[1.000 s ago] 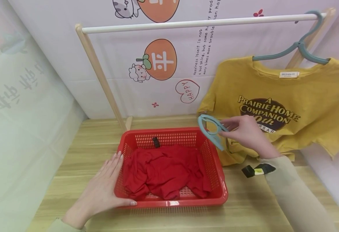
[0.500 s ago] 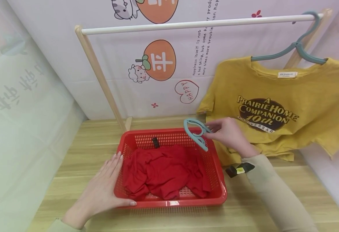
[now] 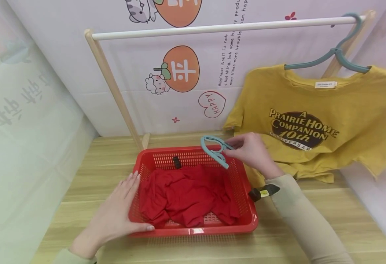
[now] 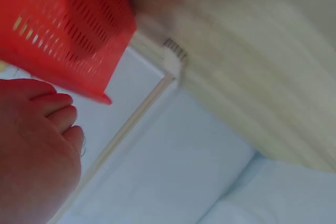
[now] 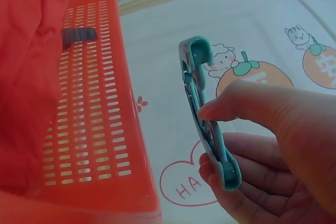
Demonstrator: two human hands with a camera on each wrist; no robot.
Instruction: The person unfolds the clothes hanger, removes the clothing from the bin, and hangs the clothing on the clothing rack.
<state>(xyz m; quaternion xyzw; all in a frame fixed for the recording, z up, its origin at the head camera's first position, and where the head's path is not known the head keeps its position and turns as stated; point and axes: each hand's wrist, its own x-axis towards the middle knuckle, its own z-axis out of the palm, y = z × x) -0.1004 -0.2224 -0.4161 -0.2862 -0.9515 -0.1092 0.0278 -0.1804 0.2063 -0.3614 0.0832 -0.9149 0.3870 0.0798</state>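
Observation:
My right hand (image 3: 250,150) pinches a folded teal clothes hanger (image 3: 215,151) between thumb and fingers, over the far right part of the red basket (image 3: 197,232). In the right wrist view the hanger (image 5: 202,114) shows edge-on, its arms folded together. A crumpled red cloth garment (image 3: 189,194) lies inside the basket. My left hand (image 3: 115,212) rests along the basket's left side, fingers extended and thumb at the front rim. The left wrist view shows that hand (image 4: 39,140) beside the basket wall (image 4: 79,30).
A rack with a white rail (image 3: 179,31) and wooden posts stands behind the basket. At its right end a yellow T-shirt (image 3: 291,95) hangs on another teal hanger (image 3: 336,51). A small black piece (image 3: 177,162) is on the basket's back wall. The wooden tabletop (image 3: 80,187) extends around the basket.
My right hand has carried the folded hanger leftward from in front of the yellow T-shirt to over the basket. My left hand stays at the basket's left side.

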